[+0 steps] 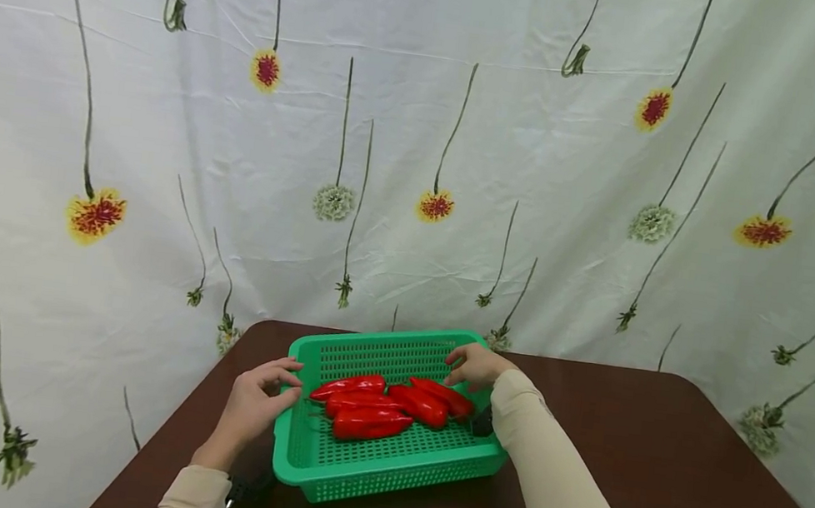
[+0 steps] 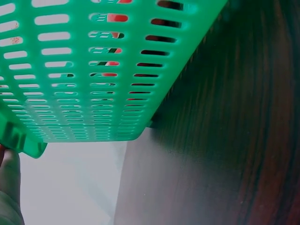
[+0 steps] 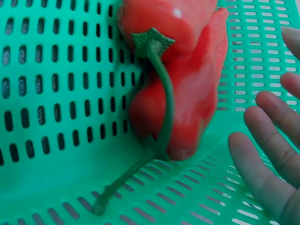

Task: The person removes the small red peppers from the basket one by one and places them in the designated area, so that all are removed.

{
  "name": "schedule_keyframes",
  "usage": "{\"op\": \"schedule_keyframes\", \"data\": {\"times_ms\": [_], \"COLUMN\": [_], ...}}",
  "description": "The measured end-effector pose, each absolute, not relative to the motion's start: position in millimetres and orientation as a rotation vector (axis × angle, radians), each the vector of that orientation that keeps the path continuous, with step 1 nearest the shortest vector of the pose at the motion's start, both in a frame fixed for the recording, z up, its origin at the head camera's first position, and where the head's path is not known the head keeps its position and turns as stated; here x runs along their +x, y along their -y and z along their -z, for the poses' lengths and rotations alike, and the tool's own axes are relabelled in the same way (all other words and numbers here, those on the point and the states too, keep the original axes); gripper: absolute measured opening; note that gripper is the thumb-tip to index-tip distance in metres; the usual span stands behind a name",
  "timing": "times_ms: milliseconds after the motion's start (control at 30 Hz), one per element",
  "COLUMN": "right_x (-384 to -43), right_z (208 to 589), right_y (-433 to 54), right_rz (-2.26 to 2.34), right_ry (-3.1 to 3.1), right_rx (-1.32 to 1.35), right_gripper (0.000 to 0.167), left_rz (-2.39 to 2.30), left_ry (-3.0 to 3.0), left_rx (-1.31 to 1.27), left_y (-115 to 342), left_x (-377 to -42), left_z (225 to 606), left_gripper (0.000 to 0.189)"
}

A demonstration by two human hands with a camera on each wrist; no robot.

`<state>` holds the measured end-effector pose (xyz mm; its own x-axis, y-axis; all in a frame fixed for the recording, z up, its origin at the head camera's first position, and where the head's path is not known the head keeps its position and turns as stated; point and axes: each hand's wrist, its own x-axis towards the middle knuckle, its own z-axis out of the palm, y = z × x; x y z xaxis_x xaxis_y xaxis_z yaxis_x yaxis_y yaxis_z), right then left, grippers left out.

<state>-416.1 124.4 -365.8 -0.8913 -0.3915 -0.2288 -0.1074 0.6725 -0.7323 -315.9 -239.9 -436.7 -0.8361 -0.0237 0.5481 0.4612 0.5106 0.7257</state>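
Observation:
Several glossy red peppers [image 1: 369, 424] lie together in a green plastic basket [image 1: 390, 472]. In the right wrist view, two red peppers [image 3: 180, 105] are close up, one partly over the other, with long green stems. My right hand [image 1: 478, 367] hovers inside the basket's right end, beside the peppers. Its spread fingers [image 3: 262, 173] hold nothing in the right wrist view. My left hand [image 1: 258, 405] is at the basket's left rim, fingers bent with a gap to the thumb. Part of a digit [image 2: 9, 176] appears by the rim in the left wrist view; most of that hand is hidden there.
The basket rests on a dark brown wooden table [image 1: 605, 444]. A white curtain [image 1: 406, 136] printed with flowers hangs behind it. Dark straps with devices [image 1: 240, 493] sit on the wrists.

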Motion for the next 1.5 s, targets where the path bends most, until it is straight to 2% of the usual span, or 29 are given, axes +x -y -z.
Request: {"op": "schedule_keyframes", "data": {"times_ms": [1500], "right_x": [-411], "right_z": [385], "right_y": [-115], "right_rz": [0.823], "right_ry": [-2.622], "right_rx": [-0.482], "right_gripper": [0.042], "left_rz": [1.355], "left_ry": [2.234], "left_rx": [-0.351], "left_y": [237], "left_x": [-316], "left_z": [436], "left_gripper": [0.008]}}
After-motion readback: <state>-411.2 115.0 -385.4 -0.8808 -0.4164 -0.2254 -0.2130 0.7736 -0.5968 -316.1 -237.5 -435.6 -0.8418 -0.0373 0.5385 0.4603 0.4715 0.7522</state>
